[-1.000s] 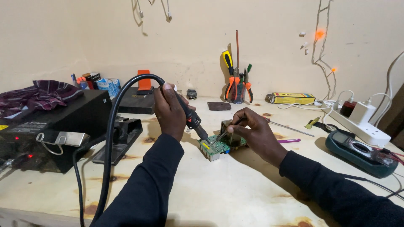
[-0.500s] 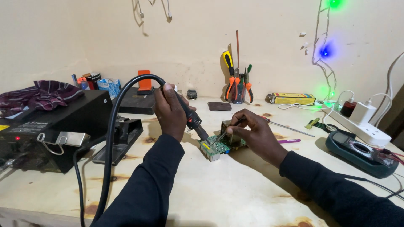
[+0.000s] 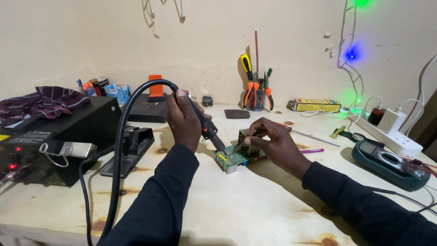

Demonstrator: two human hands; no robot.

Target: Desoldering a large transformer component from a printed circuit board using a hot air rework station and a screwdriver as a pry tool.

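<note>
My left hand [image 3: 183, 119] grips a black hot-air handpiece [image 3: 205, 127] with a thick black hose [image 3: 119, 150] looping back to the left. Its nozzle points down at a small green circuit board [image 3: 234, 158] lying on the wooden table [image 3: 255, 205]. My right hand [image 3: 275, 146] rests just right of the board and holds thin metal tweezers [image 3: 246, 142], their tips on the board beside the nozzle. Both forearms are in dark sleeves.
A black rework station [image 3: 50, 141] with red lights stands at the left, a handpiece stand [image 3: 129, 150] beside it. A multimeter [image 3: 387, 163] and a white power strip [image 3: 391, 132] lie at the right. Pliers and screwdrivers [image 3: 256, 91] stand at the wall.
Both hands stay almost still over the board. The wall's string lights changed colour from orange to blue and green.
</note>
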